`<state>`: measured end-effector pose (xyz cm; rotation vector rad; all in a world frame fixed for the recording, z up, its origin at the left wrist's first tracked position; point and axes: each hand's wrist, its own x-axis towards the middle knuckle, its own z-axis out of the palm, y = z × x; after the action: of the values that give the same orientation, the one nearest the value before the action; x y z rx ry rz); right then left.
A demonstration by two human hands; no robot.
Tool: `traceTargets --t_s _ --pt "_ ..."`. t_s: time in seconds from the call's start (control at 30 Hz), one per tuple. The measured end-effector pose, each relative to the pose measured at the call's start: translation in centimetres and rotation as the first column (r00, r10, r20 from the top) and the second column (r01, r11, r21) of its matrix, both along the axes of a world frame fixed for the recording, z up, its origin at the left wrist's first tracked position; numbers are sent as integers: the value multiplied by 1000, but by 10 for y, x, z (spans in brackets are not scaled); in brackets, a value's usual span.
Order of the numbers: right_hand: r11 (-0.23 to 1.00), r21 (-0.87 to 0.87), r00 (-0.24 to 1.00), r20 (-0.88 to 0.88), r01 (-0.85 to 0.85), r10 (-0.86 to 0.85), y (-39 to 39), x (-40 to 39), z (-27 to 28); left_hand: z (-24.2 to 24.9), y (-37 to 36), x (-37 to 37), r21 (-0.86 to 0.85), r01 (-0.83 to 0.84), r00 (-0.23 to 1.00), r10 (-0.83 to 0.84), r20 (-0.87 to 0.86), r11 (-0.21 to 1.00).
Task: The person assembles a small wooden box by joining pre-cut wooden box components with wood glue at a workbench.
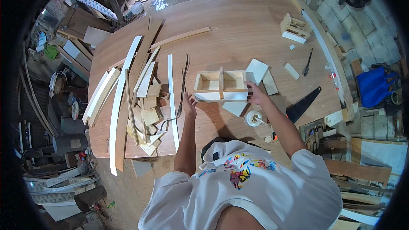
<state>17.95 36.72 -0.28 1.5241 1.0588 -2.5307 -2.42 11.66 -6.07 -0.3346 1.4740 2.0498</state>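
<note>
Seemingly the box (206,96) has walls (234,96) & crosspiece (221,81) on, top open, twd bench's (238,21) near edge — R hand (256,95) curled on one end, L hand (190,105) loosely open, empty.

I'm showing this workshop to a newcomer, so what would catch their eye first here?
Probably the open, two-compartment wooden box near the middle of the table, between the left hand and right hand. Then the jumble of wood strips and offcuts on the left, and the bright blue bag beyond the table's right edge.
</note>
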Motion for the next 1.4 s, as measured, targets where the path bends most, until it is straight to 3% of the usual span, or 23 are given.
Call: traceTargets --t_s 0.03,0.1,0.17,0.2,0.23,0.3,0.43,0.5,0.67,0.77,0.83,0.87,0.93,1.0,1.17,1.37,1.4 --pt "1000 3 1000 20 -13 13 1 -1 -4 4 1 -4 -10 53 996 -52 69 999" --pt "1000 12 1000 12 -29 29 3 -1 -4 10 4 -10 -95 70 997 -67 39 993" --pt "999 20 999 4 -46 46 4 -2 0 15 6 -26 -26 341 924 -330 192 940" --pt "998 -22 998 -2 -66 66 7 -2 0 19 9 -36 -69 472 869 -451 203 879" --pt "994 -63 996 -9 -86 86 9 -3 -1 22 13 -41 -68 470 870 -450 201 880" --pt "994 -61 996 -18 -92 92 11 -4 -2 33 19 -50 -163 664 734 -596 325 729" --pt "986 -102 991 5 -130 131 16 -4 3 46 35 -53 -260 761 648 -712 271 594" --pt "985 -111 991 -1 -133 133 16 -4 2 36 34 -62 -149 796 598 -724 344 587" --pt "993 -109 998 20 -49 52 12 -6 -21 22 25 -63 11 812 543 -760 357 584" --pt "992 -118 999 -34 -46 42 12 -1 -36 29 18 -49 10 766 607 -728 319 643" --pt "989 -137 997 -59 -58 50 9 0 -30 33 14 -43 58 707 684 -702 197 705" --pt "990 -129 995 -93 -56 44 9 3 -26 30 12 -44 57 706 685 -701 199 706" --pt "991 -121 991 -127 -57 42 9 6 -22 24 6 -47 206 739 650 -759 32 642" --pt "991 -65 973 -206 -115 100 13 9 -17 28 -3 -48 193 728 669 -744 11 658" --pt "976 107 920 -329 -188 213 0 7 63 90 -20 -27 143 629 777 -624 -84 764" --pt "944 252 871 -389 -211 299 -23 13 129 146 -52 -22 165 491 866 -500 15 856" --pt "940 276 867 -395 -203 303 -30 15 140 150 -60 -19 170 480 877 -472 -86 861"
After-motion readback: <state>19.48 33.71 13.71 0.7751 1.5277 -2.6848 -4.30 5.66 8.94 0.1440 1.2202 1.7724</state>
